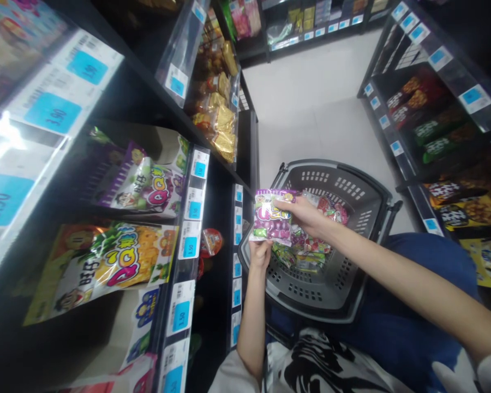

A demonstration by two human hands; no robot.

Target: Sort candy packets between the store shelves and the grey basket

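Observation:
A purple and white bag of gummy candy (272, 222) is held up over the left rim of a grey shopping basket (325, 289). My left hand (261, 252) pinches the bag's lower edge. With my right hand (301, 210) I grip its right side, thumb lying across the front. Below, inside the basket, are several candy packets (311, 259), partly covered by my right hand and the bag. Purple grape gummy bags (147, 188) and a yellow pineapple gummy bag (118, 262) lie on the shelf at left.
Dark shelving with blue price tags (190, 246) runs close along the left. Gold-wrapped snacks (225, 128) sit farther up that side. Another shelf with snack bags (470, 210) stands at right. Pale floor (311, 103) stretches between them, beyond the basket.

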